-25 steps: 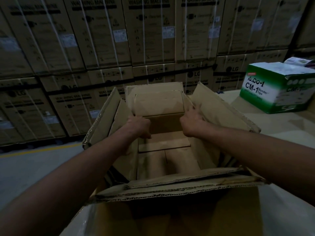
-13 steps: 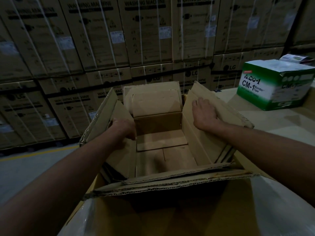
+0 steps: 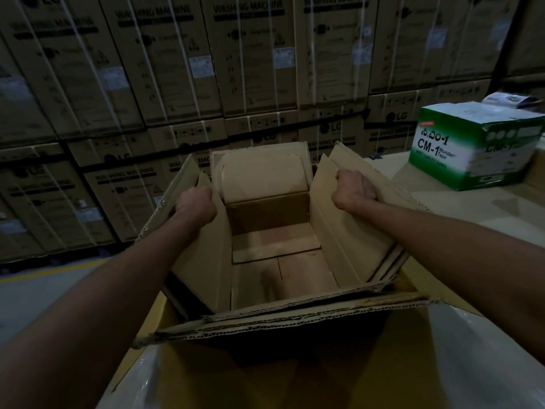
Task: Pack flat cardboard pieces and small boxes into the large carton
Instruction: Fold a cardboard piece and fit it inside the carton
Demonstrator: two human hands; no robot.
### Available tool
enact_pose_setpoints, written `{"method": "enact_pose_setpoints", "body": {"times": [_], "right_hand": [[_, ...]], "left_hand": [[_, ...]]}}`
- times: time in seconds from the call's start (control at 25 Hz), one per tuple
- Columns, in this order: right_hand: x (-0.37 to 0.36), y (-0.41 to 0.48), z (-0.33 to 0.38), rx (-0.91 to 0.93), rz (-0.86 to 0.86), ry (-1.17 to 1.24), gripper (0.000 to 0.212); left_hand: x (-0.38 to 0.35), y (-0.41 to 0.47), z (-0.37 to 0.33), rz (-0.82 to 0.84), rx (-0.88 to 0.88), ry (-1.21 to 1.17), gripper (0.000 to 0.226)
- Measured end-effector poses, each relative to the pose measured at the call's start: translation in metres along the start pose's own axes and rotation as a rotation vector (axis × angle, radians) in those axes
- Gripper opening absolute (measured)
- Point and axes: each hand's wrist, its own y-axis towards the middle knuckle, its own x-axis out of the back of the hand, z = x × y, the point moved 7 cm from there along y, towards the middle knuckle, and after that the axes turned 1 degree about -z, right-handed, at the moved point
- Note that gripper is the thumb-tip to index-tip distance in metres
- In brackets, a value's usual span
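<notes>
- The large carton [image 3: 295, 315] stands open directly in front of me, with its flaps spread outward.
- Flat cardboard pieces stand upright inside it, against the walls: a left piece [image 3: 203, 261], a right piece [image 3: 348, 231] and a far piece [image 3: 265, 178].
- One more flat piece [image 3: 274, 246] lies on the carton bottom, towards the far wall.
- My left hand [image 3: 196, 205] is at the top edge of the left piece. The fingers curl over that edge and grip it; the fingertips are hidden behind the cardboard.
- My right hand [image 3: 355, 190] is at the top edge of the right piece. The fingers are curled tight round the edge and hold it.
- Both forearms reach over the near rim of the carton.
- A green-and-white CM-1 Wonder Tape box [image 3: 477, 146] sits on the bench [image 3: 442, 196] to my right, well apart from the carton.
- Strapped LG washing machine cartons [image 3: 259, 54] are stacked in rows behind.
- The floor [image 3: 44, 290] at the left carries a yellow line.
</notes>
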Motion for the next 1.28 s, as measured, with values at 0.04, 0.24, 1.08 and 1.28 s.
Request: {"method": "enact_pose_setpoints", "body": {"times": [0.04,0.24,1.08,1.28], "right_hand": [[0.001,0.001,-0.001,-0.004,-0.001,0.014,0.033],[-0.019,-0.009,0.009,0.163,0.110,-0.240,0.022],[-0.013,-0.039,0.055,0.575,-0.025,-0.657,0.027],[-0.002,-0.060,0.075,0.668,-0.030,-0.500,0.019]], "left_hand": [[0.004,0.002,0.001,-0.005,-0.002,0.007,0.017],[-0.003,0.003,0.009,0.056,-0.063,0.187,0.024],[-0.016,-0.004,-0.022,-0.039,-0.285,0.657,0.037],[-0.005,-0.017,-0.044,0.021,-0.348,0.424,0.028]]}}
